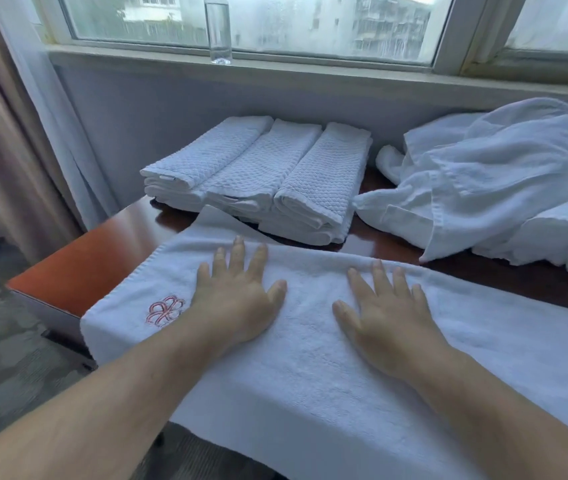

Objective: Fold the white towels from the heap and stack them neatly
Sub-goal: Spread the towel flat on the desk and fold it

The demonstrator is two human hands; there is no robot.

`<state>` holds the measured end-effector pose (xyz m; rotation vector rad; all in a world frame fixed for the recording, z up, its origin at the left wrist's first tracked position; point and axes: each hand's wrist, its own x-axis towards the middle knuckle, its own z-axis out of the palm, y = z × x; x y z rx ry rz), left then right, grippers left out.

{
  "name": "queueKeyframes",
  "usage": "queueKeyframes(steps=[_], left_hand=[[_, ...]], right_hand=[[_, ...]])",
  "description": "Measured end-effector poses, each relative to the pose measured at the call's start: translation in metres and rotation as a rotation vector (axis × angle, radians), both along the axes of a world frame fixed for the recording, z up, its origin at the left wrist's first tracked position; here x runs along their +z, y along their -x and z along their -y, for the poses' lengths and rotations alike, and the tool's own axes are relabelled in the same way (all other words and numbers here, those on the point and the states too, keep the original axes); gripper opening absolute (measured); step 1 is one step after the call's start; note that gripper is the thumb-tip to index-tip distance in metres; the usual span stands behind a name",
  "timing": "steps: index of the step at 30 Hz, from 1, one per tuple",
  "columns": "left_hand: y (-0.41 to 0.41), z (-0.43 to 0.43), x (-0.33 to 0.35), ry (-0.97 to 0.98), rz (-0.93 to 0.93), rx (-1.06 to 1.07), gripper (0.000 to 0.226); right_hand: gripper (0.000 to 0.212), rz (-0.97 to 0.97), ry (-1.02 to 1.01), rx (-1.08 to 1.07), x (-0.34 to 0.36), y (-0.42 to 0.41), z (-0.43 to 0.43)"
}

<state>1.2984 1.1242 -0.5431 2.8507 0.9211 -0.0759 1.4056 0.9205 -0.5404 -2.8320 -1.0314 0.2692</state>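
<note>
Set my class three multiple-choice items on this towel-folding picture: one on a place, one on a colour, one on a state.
1. Where does the clear bottle stand?
A. on the window sill
B. on the floor
C. on the table

2. What colour is the emblem on the spread towel?
A. blue
B. red
C. green

3. How do the left hand and the right hand lie on that towel?
A. flat, fingers straight
B. pinching its edge
C. lifted clear of it

Answers:
1 A, its base sits on the sill in front of the pane.
2 B, the stitching shows red on the white cloth.
3 A, both palms lie on the cloth with fingers spread.
</note>
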Motion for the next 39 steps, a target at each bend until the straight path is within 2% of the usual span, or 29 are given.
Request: queueKeyframes(steps=[2,5,7,9,11,14,16,19,21,23,27,30,32,34,36,37,39], left_hand=[[0.001,0.002,0.005,-0.01,-0.005,0.004,0.074],[-0.001,0.009,0.009,-0.048,0.013,-0.031,0.074],[0.0,0.011,0.009,-0.122,0.083,-0.076,0.07],[0.001,0.007,0.012,-0.165,0.163,-0.134,0.071],[-0.004,-0.001,0.017,-0.079,0.202,-0.219,0.072],[-0.02,-0.012,0.029,0.052,0.284,-0.181,0.047],[-0.03,-0.014,0.036,0.045,0.216,-0.094,0.039],[-0.041,-0.019,0.043,-0.011,0.032,-0.055,0.048],[-0.048,-0.026,0.044,-0.011,-0.015,-0.056,0.048],[-0.054,-0.031,0.038,0.039,-0.037,-0.082,0.051],[-0.051,-0.028,0.011,0.053,0.004,-0.098,0.076],[-0.049,-0.028,0.004,0.033,0.054,-0.103,0.078],[-0.047,-0.025,0.007,-0.029,0.102,-0.115,0.073],[-0.043,-0.016,0.01,-0.158,0.28,-0.192,0.054],[-0.041,0.003,0.014,-0.115,0.431,-0.354,0.045],[-0.043,0.014,0.016,-0.036,0.422,-0.441,0.048],[-0.049,0.038,0.014,0.057,0.262,-0.542,0.056]], right_hand=[[0.071,0.09,-0.045,0.007,0.004,0.002,0.003],[0.056,0.334,-0.252,-0.051,0.009,0.006,0.007],[0.046,0.387,-0.335,-0.053,0.008,0.007,0.009],[0.058,0.299,-0.293,-0.029,0.007,0.002,0.006],[0.071,0.159,-0.194,0.014,0.007,-0.007,0.002],[0.073,0.086,-0.133,0.043,0.008,-0.017,0.0],[0.074,0.079,-0.127,0.052,0.004,-0.016,0.002],[0.08,0.068,-0.083,0.073,0.0,-0.011,0.008],[0.082,0.053,-0.055,0.092,-0.001,-0.01,0.01],[0.079,0.054,-0.04,0.106,0.001,-0.009,0.01],[0.072,0.06,-0.053,0.153,0.008,-0.004,0.013],[0.064,0.063,-0.095,0.21,0.013,0.005,0.023],[0.049,0.107,-0.218,0.14,0.019,0.003,0.031],[0.044,0.216,-0.291,-0.022,0.024,-0.007,0.039],[0.053,0.204,-0.166,-0.14,0.022,-0.022,0.049],[0.06,0.142,-0.084,-0.161,0.019,-0.029,0.053],[0.064,0.034,-0.036,-0.125,0.015,-0.041,0.06]])
